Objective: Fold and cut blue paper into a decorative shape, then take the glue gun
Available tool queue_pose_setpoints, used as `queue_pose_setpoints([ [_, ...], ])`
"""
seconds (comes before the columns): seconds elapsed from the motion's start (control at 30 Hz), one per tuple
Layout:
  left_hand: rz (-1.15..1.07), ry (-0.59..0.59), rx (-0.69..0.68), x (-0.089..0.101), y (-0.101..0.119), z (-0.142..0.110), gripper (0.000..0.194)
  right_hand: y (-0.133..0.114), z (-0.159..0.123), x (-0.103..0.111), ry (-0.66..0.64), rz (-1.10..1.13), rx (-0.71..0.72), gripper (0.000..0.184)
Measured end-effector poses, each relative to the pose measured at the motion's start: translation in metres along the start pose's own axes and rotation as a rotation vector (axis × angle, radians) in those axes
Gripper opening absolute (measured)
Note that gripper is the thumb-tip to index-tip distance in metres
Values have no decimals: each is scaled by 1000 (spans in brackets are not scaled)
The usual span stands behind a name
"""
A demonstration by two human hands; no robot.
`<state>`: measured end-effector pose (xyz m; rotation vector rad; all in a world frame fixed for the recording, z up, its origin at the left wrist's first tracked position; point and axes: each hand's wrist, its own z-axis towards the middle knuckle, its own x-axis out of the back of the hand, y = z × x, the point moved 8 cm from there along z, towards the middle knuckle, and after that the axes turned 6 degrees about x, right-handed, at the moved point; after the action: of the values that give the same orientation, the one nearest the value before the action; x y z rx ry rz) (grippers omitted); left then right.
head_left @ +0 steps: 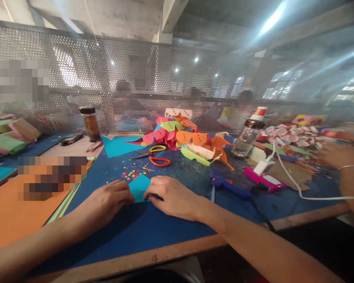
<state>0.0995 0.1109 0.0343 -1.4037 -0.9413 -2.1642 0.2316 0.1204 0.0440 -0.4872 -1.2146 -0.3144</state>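
A small piece of light-blue paper with a pointed top lies on the dark blue tabletop. At its left edge my left hand grips it, fingers bent and pressed together. On the other edge is my right hand, its thumb and fingers pinching the paper. Just beyond the paper are tiny coloured paper scraps and scissors with red and yellow handles. A larger light-blue sheet lies further back. The underside of the held paper is hidden.
Behind the scissors rises a heap of cut paper shapes. To the right are a blue glue gun, a pink power strip with a white cable and a glass bottle. Orange sheets lie left. A co-worker's arm reaches in from the right.
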Motion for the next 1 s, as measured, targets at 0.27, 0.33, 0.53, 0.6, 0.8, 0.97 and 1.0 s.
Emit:
queue_pose_setpoints([
  [0.27, 83, 13, 113, -6, 4, 6, 29, 7, 2, -6, 82, 81, -166, 10],
  [0.33, 84, -5, 185, -9, 1, 11, 26, 9, 3, -6, 85, 95, -191, 11],
  [0.53, 28, -27, 333, -17, -3, 24, 15, 11, 3, -6, 87, 118, -225, 10],
  [0.6, 33, -7, 341, -19, -3, 24, 14, 12, 3, -7, 88, 129, -232, 10],
  [0.8, 31, 50, 302, -20, -3, 19, 15, 13, 4, -8, 86, 144, -235, 9],
  [0.97, 37, 55, 299, -20, -2, 19, 16, 10, 4, -9, 44, 100, -234, 8],
  [1.0, 43, 49, 304, -21, -3, 19, 15, 10, 4, -9, 39, 87, -235, 8],
])
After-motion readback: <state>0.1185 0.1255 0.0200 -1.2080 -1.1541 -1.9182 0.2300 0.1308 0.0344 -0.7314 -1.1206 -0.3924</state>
